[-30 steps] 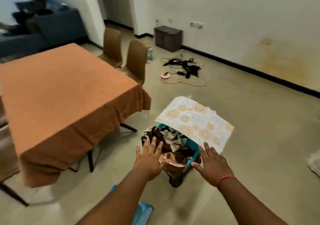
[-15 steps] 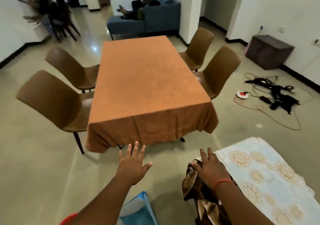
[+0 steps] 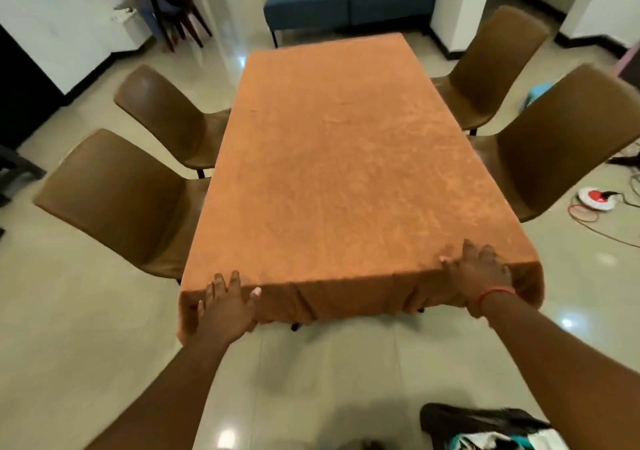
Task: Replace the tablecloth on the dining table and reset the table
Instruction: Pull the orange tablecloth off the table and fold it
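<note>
Orange fabric tablecloth (image 3: 346,172) under both palms | my left hand (image 3: 225,305) spread flat on near edge | my right hand (image 3: 479,269) likewise, fingers straight

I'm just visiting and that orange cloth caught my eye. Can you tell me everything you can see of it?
The tablecloth is plain burnt orange, with a soft, slightly mottled look like suede or velvet. It covers the whole long top of the table and hangs over the near end in loose folds. Nothing lies on it. The left hand rests on its near left corner and the right hand near its right corner, fingers spread flat on the near edge. Four brown chairs flank it, two on each side.
</note>
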The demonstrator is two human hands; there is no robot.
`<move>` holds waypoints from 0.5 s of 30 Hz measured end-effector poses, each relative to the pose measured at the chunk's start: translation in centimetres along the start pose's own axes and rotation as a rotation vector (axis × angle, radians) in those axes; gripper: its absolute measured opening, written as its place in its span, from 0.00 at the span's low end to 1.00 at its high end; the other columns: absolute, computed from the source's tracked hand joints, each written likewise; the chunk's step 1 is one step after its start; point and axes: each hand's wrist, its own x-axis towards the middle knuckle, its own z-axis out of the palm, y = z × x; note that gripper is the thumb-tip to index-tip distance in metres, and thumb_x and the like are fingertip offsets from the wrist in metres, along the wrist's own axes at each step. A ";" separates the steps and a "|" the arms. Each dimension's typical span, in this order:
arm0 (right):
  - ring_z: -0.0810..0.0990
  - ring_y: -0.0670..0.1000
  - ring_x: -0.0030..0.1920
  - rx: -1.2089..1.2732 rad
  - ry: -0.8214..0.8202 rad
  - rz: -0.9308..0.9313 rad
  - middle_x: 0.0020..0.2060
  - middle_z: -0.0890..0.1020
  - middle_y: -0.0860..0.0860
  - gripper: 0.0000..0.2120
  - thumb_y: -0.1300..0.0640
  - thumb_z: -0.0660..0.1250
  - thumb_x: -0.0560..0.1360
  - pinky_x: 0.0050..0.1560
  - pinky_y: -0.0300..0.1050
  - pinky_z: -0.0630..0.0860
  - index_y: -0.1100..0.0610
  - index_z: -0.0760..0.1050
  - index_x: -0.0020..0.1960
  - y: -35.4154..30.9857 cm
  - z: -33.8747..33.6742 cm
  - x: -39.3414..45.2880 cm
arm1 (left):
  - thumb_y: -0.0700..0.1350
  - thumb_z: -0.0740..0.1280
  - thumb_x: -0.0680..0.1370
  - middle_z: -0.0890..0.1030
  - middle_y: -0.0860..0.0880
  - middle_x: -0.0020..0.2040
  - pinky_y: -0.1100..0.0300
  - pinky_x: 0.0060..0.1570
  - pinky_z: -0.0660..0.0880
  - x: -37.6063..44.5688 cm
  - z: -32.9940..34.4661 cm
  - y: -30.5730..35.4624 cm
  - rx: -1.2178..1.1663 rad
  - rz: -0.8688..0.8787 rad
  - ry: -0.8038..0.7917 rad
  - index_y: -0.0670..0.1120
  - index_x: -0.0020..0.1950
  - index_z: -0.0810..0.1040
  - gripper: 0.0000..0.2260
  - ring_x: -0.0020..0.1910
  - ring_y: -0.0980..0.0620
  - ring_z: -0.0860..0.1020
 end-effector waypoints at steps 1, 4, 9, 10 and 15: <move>0.54 0.66 0.77 -0.016 0.018 0.025 0.78 0.52 0.62 0.37 0.32 0.51 0.78 0.74 0.67 0.57 0.48 0.48 0.80 0.0 0.1 2.3 | 0.63 0.52 0.82 0.48 0.41 0.81 0.40 0.76 0.51 2.0 0.0 0.5 -0.011 -0.013 -0.007 0.50 0.81 0.49 0.32 0.80 0.39 0.49; 0.50 0.67 0.78 -0.036 0.014 0.095 0.78 0.48 0.64 0.37 0.31 0.51 0.78 0.76 0.65 0.52 0.49 0.45 0.79 -0.8 0.7 7.1 | 0.64 0.50 0.82 0.45 0.41 0.81 0.40 0.77 0.47 6.6 0.6 2.1 -0.056 -0.049 -0.061 0.51 0.81 0.46 0.32 0.80 0.39 0.45; 0.46 0.69 0.78 -0.045 0.115 0.125 0.77 0.46 0.70 0.37 0.33 0.51 0.78 0.77 0.63 0.47 0.51 0.49 0.79 -3.8 2.5 9.7 | 0.71 0.48 0.77 0.39 0.40 0.80 0.38 0.76 0.41 10.0 2.4 4.7 -0.022 -0.136 -0.041 0.54 0.81 0.42 0.37 0.79 0.36 0.39; 0.45 0.69 0.78 -0.044 0.135 0.117 0.77 0.46 0.70 0.36 0.33 0.51 0.78 0.77 0.63 0.46 0.51 0.49 0.79 -4.3 3.2 9.7 | 0.71 0.47 0.77 0.39 0.39 0.80 0.38 0.76 0.40 10.1 2.8 5.1 -0.019 -0.146 -0.015 0.53 0.81 0.42 0.38 0.79 0.36 0.40; 0.51 0.67 0.77 0.064 0.160 -0.019 0.77 0.52 0.69 0.30 0.46 0.55 0.80 0.77 0.61 0.51 0.52 0.53 0.79 -8.8 5.2 9.1 | 0.68 0.48 0.79 0.43 0.42 0.82 0.42 0.77 0.40 9.6 3.3 7.9 -0.109 -0.135 0.058 0.46 0.82 0.47 0.38 0.80 0.42 0.42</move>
